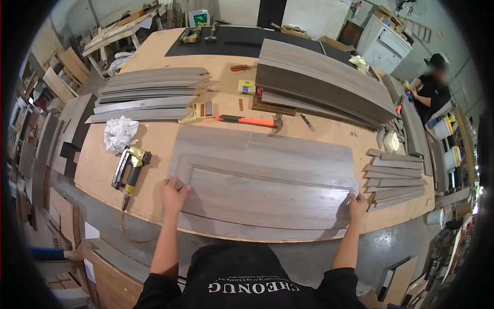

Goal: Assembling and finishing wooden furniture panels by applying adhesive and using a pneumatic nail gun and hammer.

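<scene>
A grey wood-grain panel (267, 201) with a moulded rectangular border lies in front of me on the worktable. My left hand (174, 195) grips its left side, with the thumb over the top. My right hand (358, 206) holds its right side in the same way. A flat grey board (216, 140) shows along the panel's far side; whether the two are joined I cannot tell. Just beyond lies a claw hammer (247, 120) with an orange and black handle. To the left of my left hand rests a yellow and black nail gun (131, 167) with an air hose.
Stacked grey slats (149, 92) lie at the far left, next to a crumpled white cloth (121, 134). Large boards (324, 77) stand at the back right. Short strips (393, 177) are piled right of the panel. Another person (432, 85) works beyond the table's right side.
</scene>
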Available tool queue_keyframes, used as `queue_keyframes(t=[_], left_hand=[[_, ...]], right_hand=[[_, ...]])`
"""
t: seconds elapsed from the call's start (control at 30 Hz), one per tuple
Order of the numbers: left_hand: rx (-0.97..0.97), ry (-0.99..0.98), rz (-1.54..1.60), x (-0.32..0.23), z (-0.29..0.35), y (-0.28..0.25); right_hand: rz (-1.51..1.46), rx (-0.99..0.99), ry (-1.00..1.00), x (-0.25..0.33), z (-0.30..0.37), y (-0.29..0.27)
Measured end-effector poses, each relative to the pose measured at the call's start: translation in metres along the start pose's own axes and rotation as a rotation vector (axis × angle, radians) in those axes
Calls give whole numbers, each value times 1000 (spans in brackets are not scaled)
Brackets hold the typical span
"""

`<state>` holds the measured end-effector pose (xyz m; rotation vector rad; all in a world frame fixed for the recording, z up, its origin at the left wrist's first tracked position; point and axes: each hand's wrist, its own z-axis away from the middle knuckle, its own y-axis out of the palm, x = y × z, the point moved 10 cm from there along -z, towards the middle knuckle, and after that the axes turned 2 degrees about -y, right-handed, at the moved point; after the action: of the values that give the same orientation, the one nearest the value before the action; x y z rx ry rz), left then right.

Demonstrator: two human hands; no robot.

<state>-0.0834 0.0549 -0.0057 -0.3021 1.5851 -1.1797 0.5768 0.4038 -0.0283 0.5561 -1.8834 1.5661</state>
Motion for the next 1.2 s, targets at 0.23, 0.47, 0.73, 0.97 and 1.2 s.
queue_keyframes(t=[0.23,0.47,0.73,0.97,1.2], left_hand=[[11,92,81,36,-14,23],[49,162,-27,45,-39,19],[41,150,144,85,-56,17],[30,151,167,81,-75,37],[30,85,91,127,-40,-38]], right_hand=[[138,-207,-201,4,8,-10],[6,-117,-88,25,2,8],[-70,127,-13,13,8,-15],[-112,163,28,17,-24,-3],[-5,585,-134,40,2,28]])
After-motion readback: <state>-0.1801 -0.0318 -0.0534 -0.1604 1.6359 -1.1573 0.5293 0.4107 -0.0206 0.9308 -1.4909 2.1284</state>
